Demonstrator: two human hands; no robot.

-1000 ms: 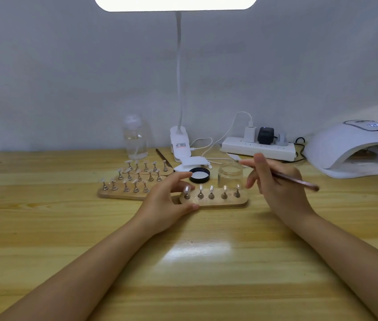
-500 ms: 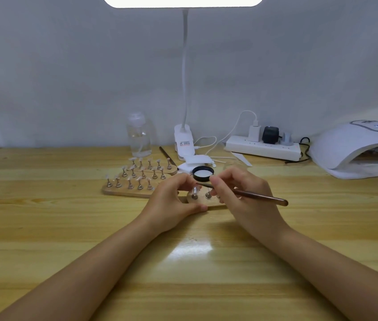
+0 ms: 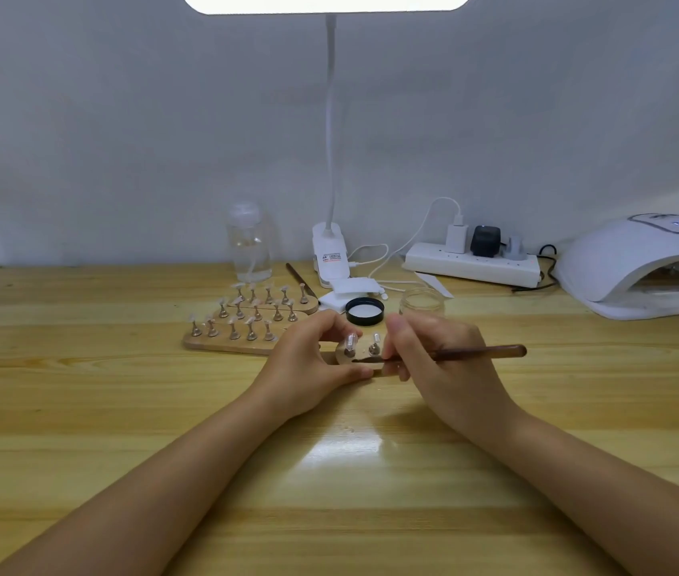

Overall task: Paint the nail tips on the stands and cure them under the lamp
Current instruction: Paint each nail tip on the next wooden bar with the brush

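The right hand pinches a brush between thumb and fingers; the handle runs out to the right, nearly level, and the dark bristle end points left toward the small wooden stand between the two hands. The left hand grips that stand, thumb along its near edge and fingers curled over the far side. Two nail tips show on it: the left one and the right one, both upright on their pegs; the rest of the stand is hidden behind the right hand. The bristle end lies just below and in front of the two tips, apparently not touching either, so the next stroke calls for a slight lift to the nearer, right-hand tip. Behind stand an open glass jar, contents not discernible, its black lid lying beside it. A clear bottle holds clear liquid. The larger stands carry further tips. The curing lamp sits far right, its interior not readable.
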